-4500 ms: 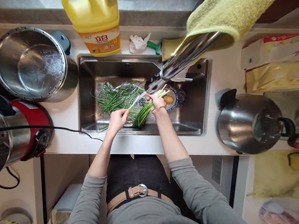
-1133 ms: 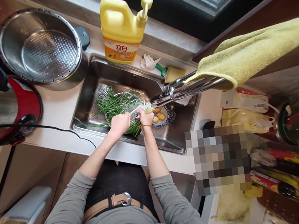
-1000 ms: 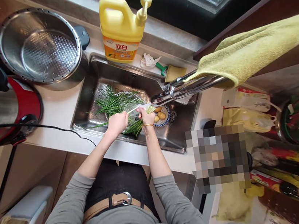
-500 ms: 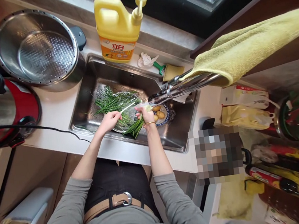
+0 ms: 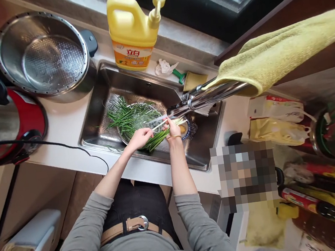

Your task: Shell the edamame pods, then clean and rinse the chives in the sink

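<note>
My right hand is closed round a bunch of thin scallions, white ends to the right and green leaves hanging down left. My left hand is closed in a pinch on a pale scallion stalk that reaches towards my right hand. Water from the faucet runs left, just above my hands. Below lies a basin of water, with more loose scallions over its left side. Behind my right hand, a blue-patterned bowl with potatoes is partly hidden.
The steel sink surrounds these things. A yellow detergent jug stands behind it, with a green-handled brush to its right. A yellow towel hangs over the faucet. At left are a steel pot, a red cooker and a black cord.
Both hands have moved right, the left one further, so they are closer together. The bunch now covers more of the potatoes, and its white ends show right of my right hand.
</note>
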Action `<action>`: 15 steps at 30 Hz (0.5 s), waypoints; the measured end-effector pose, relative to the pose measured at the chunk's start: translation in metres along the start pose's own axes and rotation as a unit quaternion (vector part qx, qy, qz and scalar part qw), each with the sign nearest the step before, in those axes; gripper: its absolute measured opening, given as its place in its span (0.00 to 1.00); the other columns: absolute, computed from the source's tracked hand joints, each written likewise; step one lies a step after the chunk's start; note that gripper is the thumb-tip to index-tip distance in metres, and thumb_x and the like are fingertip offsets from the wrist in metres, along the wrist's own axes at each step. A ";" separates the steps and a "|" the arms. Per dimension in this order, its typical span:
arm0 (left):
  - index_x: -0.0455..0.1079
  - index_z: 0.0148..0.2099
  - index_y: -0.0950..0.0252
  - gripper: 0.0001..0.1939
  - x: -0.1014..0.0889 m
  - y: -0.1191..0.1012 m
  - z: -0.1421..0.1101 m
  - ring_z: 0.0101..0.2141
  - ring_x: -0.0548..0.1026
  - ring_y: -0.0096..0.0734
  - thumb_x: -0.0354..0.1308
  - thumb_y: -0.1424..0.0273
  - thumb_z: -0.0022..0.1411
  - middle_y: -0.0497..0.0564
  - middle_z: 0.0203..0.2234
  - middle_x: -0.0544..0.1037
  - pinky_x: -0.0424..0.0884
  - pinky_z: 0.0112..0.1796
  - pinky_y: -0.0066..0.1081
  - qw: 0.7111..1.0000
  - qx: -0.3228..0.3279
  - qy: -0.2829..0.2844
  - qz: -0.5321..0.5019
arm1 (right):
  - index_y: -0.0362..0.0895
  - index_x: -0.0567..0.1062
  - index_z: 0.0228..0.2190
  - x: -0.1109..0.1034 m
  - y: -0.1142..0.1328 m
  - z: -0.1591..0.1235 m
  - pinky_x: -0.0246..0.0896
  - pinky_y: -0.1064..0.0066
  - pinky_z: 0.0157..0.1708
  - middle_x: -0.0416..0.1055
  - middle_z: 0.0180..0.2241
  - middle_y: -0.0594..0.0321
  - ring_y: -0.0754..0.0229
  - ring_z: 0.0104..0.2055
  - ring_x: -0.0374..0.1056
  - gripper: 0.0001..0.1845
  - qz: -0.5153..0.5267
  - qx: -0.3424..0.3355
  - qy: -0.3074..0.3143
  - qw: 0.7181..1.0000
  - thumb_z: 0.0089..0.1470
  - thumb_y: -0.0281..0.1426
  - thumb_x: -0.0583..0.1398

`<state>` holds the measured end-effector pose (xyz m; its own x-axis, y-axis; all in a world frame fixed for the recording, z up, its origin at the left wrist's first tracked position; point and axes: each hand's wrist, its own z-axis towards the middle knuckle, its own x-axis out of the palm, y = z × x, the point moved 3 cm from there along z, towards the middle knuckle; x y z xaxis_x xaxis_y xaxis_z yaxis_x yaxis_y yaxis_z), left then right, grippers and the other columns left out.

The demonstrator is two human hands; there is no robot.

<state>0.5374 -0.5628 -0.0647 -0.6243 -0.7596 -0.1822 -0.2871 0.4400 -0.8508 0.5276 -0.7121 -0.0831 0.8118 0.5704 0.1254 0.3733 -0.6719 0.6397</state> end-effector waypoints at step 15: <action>0.65 0.25 0.66 0.21 -0.016 0.009 0.015 0.17 0.53 0.20 0.51 0.54 0.61 0.41 0.13 0.56 0.48 0.23 0.25 0.994 -0.006 0.016 -0.104 | 0.44 0.67 0.20 0.044 -0.006 -0.012 0.54 0.79 0.14 0.66 0.15 0.71 0.71 0.14 0.56 0.15 -0.068 -0.063 0.082 0.992 0.51 0.38 0.63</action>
<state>0.5557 -0.5536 -0.0769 -0.5728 -0.8196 0.0129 -0.4206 0.2805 -0.8628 0.5560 -0.6778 -0.0725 0.6701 0.7277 0.1462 0.4073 -0.5251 0.7472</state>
